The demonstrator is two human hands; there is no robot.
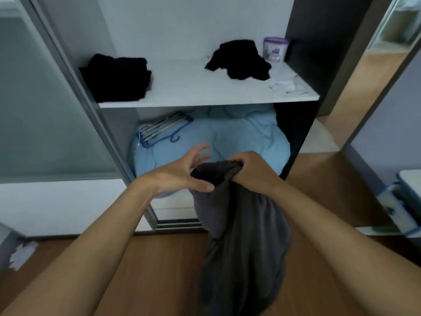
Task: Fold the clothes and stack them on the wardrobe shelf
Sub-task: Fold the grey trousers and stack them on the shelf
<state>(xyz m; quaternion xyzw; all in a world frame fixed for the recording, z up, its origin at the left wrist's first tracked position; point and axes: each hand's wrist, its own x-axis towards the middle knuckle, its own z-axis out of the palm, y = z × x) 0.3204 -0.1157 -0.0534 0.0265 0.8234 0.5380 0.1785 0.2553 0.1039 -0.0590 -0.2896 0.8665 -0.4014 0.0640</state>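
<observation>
We are at the start of folding one piece. Our right hand (248, 167) has its fingers curled tight round the bunched top of a dark grey garment (241, 224), which hangs loose in front of the wardrobe, below the level of the shelf (193, 87). Our left hand (180, 172) is spread wide just beside it. Its thumb lies against the cloth near the top edge, but nothing is gripped.

We judge that the next move is for the left hand to find a second corner or a seam. The piece can then be shaken flat and halved.

On the shelf a folded black stack (116, 78) sits at the left, where this piece would likely go. A crumpled black garment (239, 59) lies to the right, not yet folded.

We cannot tell what kind of garment the grey one is, and its lower end runs out of view at the bottom. The right fingertips are buried in the cloth. The black pieces show no seams or layers, so we cannot count them. The small white cloths (287, 84) near the shelf's right edge are too blurred to name.
</observation>
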